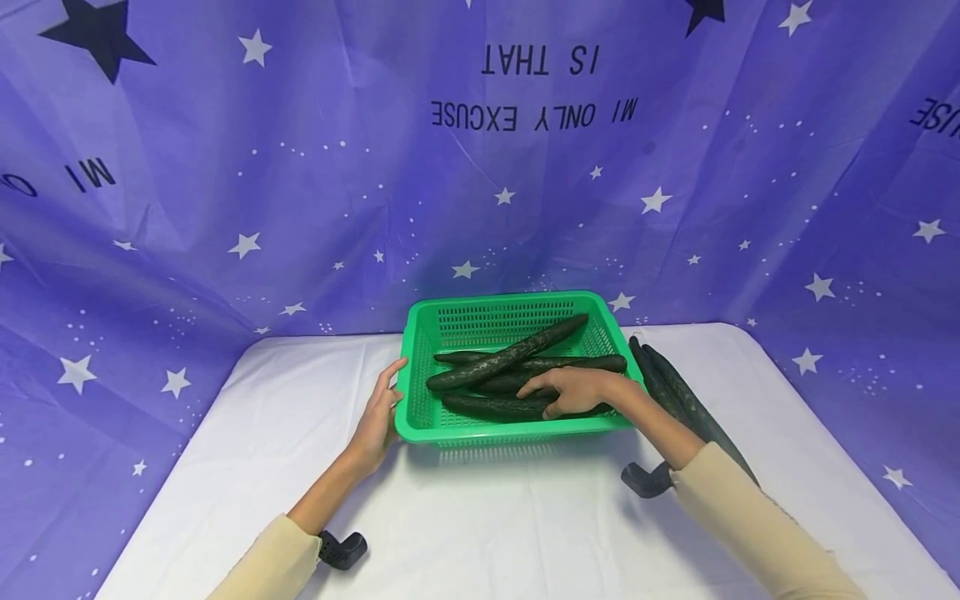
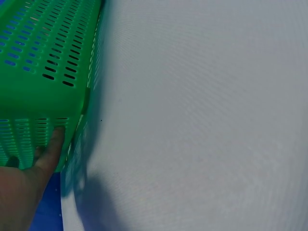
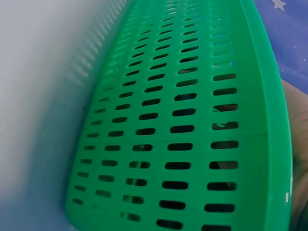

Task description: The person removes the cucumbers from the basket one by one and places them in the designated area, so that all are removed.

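Observation:
Several dark green cucumbers lie in a green plastic basket. One long cucumber slants across the others. My right hand reaches over the basket's right side and grips the front cucumber, thumb on the near side and fingers on the far side. In the right wrist view the basket wall hides most of that hand. Against the basket's left end rests my left hand, with fairly straight fingers touching the rim and outer wall. The left wrist view shows a finger on the slotted wall.
Two more cucumbers lie on the white tablecloth right of the basket, partly behind the right forearm. A purple star-printed curtain hangs behind and at both sides. Each wrist carries a black camera mount.

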